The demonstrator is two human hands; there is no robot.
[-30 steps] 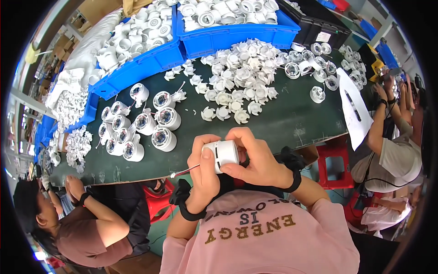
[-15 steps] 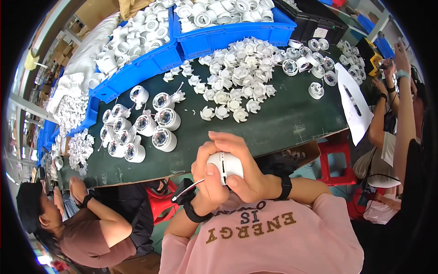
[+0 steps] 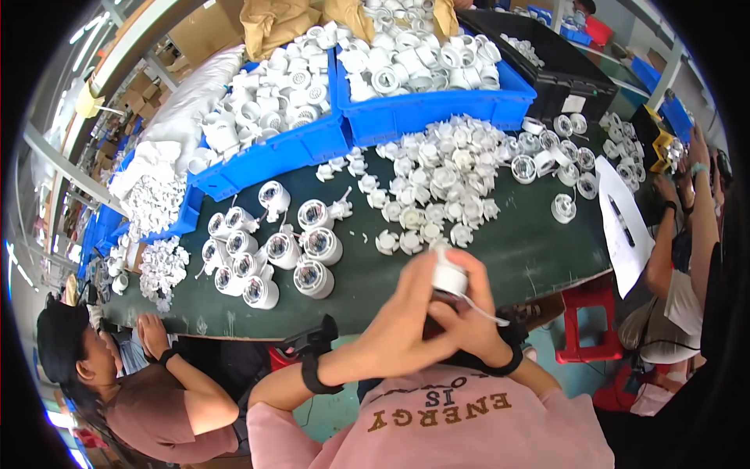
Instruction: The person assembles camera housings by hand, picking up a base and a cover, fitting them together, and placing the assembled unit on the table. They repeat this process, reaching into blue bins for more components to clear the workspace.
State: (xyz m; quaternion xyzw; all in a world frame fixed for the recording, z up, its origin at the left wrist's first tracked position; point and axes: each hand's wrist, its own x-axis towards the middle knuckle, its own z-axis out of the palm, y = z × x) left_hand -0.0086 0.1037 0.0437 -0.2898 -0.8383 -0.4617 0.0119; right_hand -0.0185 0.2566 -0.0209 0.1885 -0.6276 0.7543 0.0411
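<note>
Between my two hands, near the table's front edge, is a white round plastic housing (image 3: 449,279) with a thin pale wire (image 3: 488,316) trailing from it to the right. My left hand (image 3: 406,309) reaches in from the left, its fingers closed around the housing's left side. Closed about its right side and underside is my right hand (image 3: 474,313), partly smeared by motion. The housing's lower part is dark and mostly hidden by the fingers. On the table to the left stand several white cylindrical units (image 3: 313,279) with clear round tops.
A heap of white petal-shaped plastic parts (image 3: 445,176) lies beyond my hands. Behind it stand blue bins (image 3: 437,115) of white fittings and a black crate (image 3: 574,78). Clear-topped rings (image 3: 563,208), paper (image 3: 625,234) and a pen (image 3: 622,221) lie right. People sit at both sides.
Both hands have moved away from my body and to the right with the housing. It is turned, so its slotted face no longer shows and the wire points right instead of left. The view has shifted.
</note>
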